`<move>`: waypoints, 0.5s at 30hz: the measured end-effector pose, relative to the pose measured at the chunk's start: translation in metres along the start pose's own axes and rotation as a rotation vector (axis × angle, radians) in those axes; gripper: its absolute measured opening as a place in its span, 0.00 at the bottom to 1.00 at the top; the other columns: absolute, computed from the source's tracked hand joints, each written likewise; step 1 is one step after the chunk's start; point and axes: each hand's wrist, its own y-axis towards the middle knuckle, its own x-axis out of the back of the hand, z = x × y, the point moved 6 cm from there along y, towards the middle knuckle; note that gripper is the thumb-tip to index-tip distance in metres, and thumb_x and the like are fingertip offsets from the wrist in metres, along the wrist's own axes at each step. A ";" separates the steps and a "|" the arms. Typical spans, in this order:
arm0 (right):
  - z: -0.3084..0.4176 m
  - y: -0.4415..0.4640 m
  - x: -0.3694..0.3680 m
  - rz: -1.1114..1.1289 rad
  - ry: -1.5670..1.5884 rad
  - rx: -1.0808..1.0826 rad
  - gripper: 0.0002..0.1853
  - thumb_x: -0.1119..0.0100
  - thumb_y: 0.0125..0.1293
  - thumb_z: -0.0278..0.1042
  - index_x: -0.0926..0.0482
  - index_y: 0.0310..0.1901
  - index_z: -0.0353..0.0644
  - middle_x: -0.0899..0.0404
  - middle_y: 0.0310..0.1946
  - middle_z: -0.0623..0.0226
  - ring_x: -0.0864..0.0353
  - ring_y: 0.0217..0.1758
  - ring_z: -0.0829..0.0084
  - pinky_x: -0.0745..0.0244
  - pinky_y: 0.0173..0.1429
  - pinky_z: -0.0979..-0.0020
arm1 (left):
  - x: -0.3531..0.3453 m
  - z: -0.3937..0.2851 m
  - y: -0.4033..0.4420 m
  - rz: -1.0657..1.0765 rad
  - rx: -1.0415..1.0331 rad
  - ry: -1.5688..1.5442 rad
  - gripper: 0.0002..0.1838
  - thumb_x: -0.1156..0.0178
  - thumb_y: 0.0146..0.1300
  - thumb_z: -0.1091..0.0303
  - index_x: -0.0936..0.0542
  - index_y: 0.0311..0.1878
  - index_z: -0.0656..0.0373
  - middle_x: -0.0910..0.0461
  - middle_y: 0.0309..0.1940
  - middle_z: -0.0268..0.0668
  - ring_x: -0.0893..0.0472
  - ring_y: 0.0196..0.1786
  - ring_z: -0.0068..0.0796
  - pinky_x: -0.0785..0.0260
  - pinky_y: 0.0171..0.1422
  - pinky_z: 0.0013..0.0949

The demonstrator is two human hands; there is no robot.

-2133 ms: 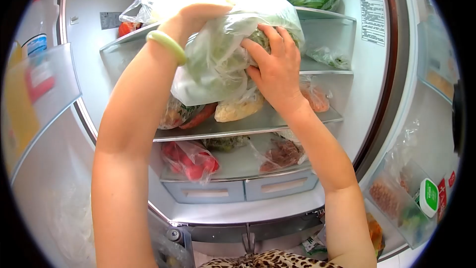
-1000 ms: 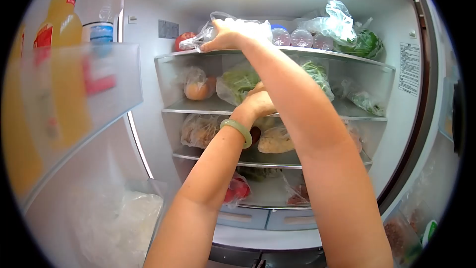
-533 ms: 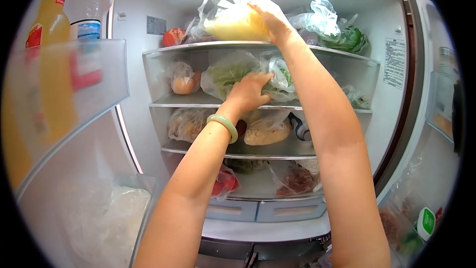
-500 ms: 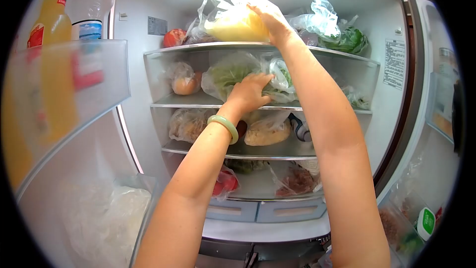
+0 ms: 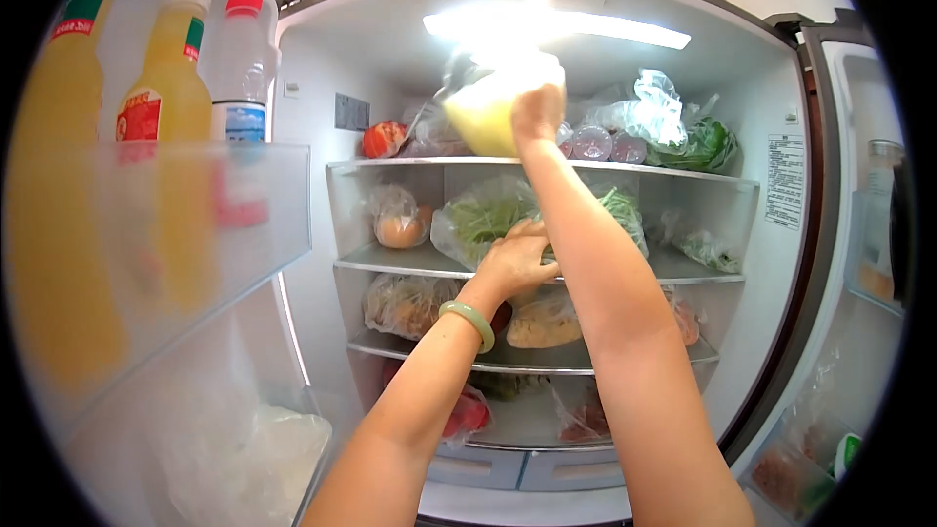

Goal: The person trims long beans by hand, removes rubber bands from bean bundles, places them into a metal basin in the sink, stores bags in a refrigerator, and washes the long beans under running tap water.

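The yellow bag (image 5: 485,117) is at the front of the top shelf (image 5: 410,162), below the lamp (image 5: 625,31). Compared with half a second ago, it sits higher relative to the shelf edge and tilts more steeply; the camera view has also pitched upward. Judged from this, the right hand, rather than the shelf, now carries most of the weight. Contact between bag and shelf cannot be confirmed.

Appearance: thin plastic, pale yellow contents, lower end rounded, upper part whitened by glare, outline blurred.

Right hand (image 5: 539,115): fingers closed on the bag's right side. Left hand (image 5: 517,259): fingers spread over the bag of greens (image 5: 483,220) on the second shelf (image 5: 381,262); grip pressure cannot be determined.

Adjacent items: clear round containers (image 5: 591,143) to the right of the yellow bag; a red item (image 5: 386,139) to its left.
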 end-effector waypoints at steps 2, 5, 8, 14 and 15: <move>0.040 -0.013 -0.007 0.414 0.019 -0.043 0.13 0.48 0.62 0.40 0.20 0.42 0.42 0.21 0.39 0.50 0.23 0.47 0.52 0.28 0.53 0.60 | -0.002 0.004 0.001 -0.115 -0.166 -0.101 0.36 0.42 0.54 0.45 0.32 0.65 0.50 0.34 0.67 0.42 0.38 0.69 0.47 0.43 0.71 0.46; 0.096 -0.035 -0.023 1.031 -0.082 0.078 0.21 0.45 0.58 0.52 0.21 0.47 0.49 0.24 0.45 0.49 0.24 0.51 0.50 0.29 0.56 0.57 | -0.015 0.024 0.016 -0.037 -0.132 -0.144 0.36 0.40 0.53 0.43 0.28 0.63 0.52 0.30 0.64 0.42 0.36 0.68 0.45 0.40 0.68 0.45; 0.122 -0.060 -0.017 1.138 0.005 0.130 0.25 0.40 0.53 0.53 0.22 0.51 0.50 0.27 0.50 0.47 0.25 0.54 0.50 0.29 0.57 0.52 | -0.023 0.022 0.010 0.033 -0.024 -0.650 0.35 0.32 0.50 0.49 0.25 0.58 0.63 0.26 0.59 0.50 0.30 0.64 0.41 0.37 0.63 0.41; 0.112 -0.054 -0.013 0.935 -0.136 0.206 0.15 0.43 0.51 0.37 0.15 0.41 0.44 0.20 0.41 0.52 0.19 0.43 0.51 0.25 0.48 0.55 | -0.036 0.037 0.021 0.087 -0.173 -0.715 0.29 0.45 0.68 0.70 0.40 0.71 0.59 0.30 0.60 0.36 0.28 0.57 0.26 0.36 0.63 0.35; 0.098 -0.050 -0.013 0.892 -0.222 0.177 0.14 0.43 0.51 0.36 0.15 0.39 0.43 0.20 0.40 0.52 0.18 0.42 0.51 0.24 0.48 0.56 | -0.031 0.030 0.017 0.103 -0.146 -0.683 0.29 0.45 0.68 0.70 0.40 0.71 0.59 0.29 0.59 0.36 0.29 0.56 0.24 0.36 0.63 0.33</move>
